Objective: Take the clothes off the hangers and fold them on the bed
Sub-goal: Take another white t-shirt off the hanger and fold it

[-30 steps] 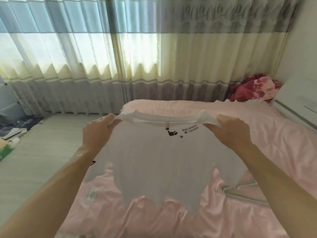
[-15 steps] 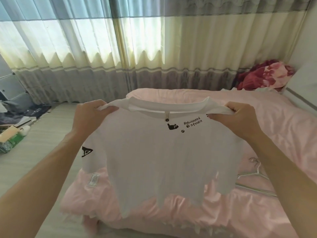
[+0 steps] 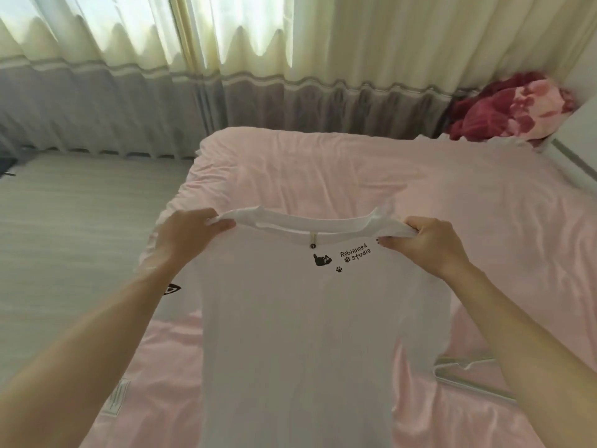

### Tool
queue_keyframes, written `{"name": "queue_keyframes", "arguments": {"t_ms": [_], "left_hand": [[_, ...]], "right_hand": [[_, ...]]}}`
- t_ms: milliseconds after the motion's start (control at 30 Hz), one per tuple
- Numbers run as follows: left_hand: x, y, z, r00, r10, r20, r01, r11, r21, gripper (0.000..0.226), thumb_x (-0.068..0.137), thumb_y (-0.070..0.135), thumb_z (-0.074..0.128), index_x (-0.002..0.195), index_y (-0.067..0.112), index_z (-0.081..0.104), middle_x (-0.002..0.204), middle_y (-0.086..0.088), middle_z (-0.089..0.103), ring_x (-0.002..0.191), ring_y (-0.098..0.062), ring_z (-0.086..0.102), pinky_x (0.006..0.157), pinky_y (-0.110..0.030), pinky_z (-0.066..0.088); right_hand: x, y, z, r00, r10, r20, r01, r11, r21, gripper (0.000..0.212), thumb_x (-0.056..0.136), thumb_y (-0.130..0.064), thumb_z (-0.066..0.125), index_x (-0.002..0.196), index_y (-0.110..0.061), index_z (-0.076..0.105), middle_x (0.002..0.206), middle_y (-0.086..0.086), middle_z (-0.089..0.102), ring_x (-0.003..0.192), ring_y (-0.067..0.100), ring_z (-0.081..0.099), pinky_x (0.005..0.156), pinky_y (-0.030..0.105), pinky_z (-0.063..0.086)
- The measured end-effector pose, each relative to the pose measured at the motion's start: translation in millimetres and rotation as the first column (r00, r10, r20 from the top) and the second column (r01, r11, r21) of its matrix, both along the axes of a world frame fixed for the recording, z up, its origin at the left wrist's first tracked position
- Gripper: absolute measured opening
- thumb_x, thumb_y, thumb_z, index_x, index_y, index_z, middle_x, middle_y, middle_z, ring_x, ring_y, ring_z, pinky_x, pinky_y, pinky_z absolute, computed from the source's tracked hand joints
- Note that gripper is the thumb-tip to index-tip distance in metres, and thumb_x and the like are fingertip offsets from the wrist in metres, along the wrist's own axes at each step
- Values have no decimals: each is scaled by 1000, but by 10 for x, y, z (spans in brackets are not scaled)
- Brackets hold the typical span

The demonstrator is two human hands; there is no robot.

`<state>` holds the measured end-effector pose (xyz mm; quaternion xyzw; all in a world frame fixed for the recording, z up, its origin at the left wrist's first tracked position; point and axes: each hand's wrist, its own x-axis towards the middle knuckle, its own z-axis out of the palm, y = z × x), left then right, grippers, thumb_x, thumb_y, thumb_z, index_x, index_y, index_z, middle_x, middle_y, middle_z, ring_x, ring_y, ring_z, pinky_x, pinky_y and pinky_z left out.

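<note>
I hold a white T-shirt point(image 3: 300, 328) spread out above the pink bed point(image 3: 371, 176). It carries a small black cat print and lettering just under the collar. My left hand point(image 3: 190, 236) grips its left shoulder, and my right hand point(image 3: 426, 244) grips its right shoulder. The shirt hangs down in front of me, its lower part reaching the bottom of the view. A bare white hanger point(image 3: 465, 370) lies on the bed at the lower right, partly hidden by my right forearm.
A red and pink crumpled blanket point(image 3: 513, 105) lies at the bed's far right corner. Long curtains point(image 3: 226, 69) cover the wall behind the bed. Pale floor point(image 3: 74, 221) runs along the bed's left side. A white piece of furniture point(image 3: 578, 124) stands at the right edge.
The view has tilted down and closer to the bed. Both hands have carried the shirt forward over the bed, still gripping its shoulders.
</note>
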<state>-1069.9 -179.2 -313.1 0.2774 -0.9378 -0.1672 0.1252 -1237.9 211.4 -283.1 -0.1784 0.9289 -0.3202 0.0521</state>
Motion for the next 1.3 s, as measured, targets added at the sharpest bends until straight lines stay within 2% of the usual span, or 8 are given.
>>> {"name": "queue_keyframes", "arguments": {"t_ms": [333,533,633,733,867,1067,1200,1300], "left_hand": [[-1480,-817,-1849,957,-47,286,20,995,95,39,95,58,53,88,23,68,92,-7,67,84,-28,59,69,-36,37],[-1929,-1182,-2774,924,-70,375,43,996,78,41,96,59,49,93,23,67,92,-9,68,84,-32,61,73,-40,50],[-2087,-1295,-3205,905,-85,417,70,996,53,36,98,56,47,97,25,65,101,-8,69,93,-32,62,73,-38,47],[-2220,-1359,-3601,886,-91,454,83,996,37,29,100,53,46,102,28,61,106,-4,68,101,-29,61,73,-36,41],[-2297,-1382,-3950,864,-82,496,54,996,70,31,102,53,39,102,27,56,101,-5,64,101,-30,60,71,-37,37],[-2379,-1368,-4143,930,-18,368,1,999,46,34,102,53,37,106,26,57,100,-9,64,95,-35,62,70,-39,42],[-2496,-1346,-4211,889,9,459,-36,998,50,30,101,55,39,104,30,55,106,-7,65,101,-33,61,71,-39,41],[-2557,-1185,-4229,892,78,445,-33,994,-107,28,98,42,45,118,26,56,123,-10,63,115,-34,54,88,-43,39]], "right_hand": [[-1585,-1112,-1888,992,-25,125,-21,935,355,35,82,-58,67,77,-24,58,81,-3,63,83,27,60,64,34,42],[-2231,-1413,-3005,987,-15,160,-53,910,412,35,83,-59,65,83,-24,64,82,-2,63,84,28,59,67,36,45],[-2427,-1446,-3563,980,-14,198,-59,932,357,25,89,-44,64,74,-24,58,78,-1,57,86,30,58,65,35,36],[-2588,-1420,-4032,972,-12,234,-64,947,314,17,93,-36,62,85,-22,64,84,2,59,89,31,59,68,35,36],[-2647,-1381,-4415,969,-26,245,-67,929,364,22,99,-42,53,94,-21,60,93,11,63,93,36,60,70,38,38],[-2660,-1390,-4556,993,-86,77,50,918,394,29,103,-47,39,109,-25,56,110,13,65,98,39,62,72,41,40],[-2635,-1415,-4649,987,-109,116,43,885,463,34,103,-50,37,119,-28,56,123,11,63,106,39,61,80,43,44],[-2558,-1474,-4622,992,-119,-31,120,895,429,41,97,-45,38,123,-21,58,124,15,60,109,41,57,86,48,44]]}}
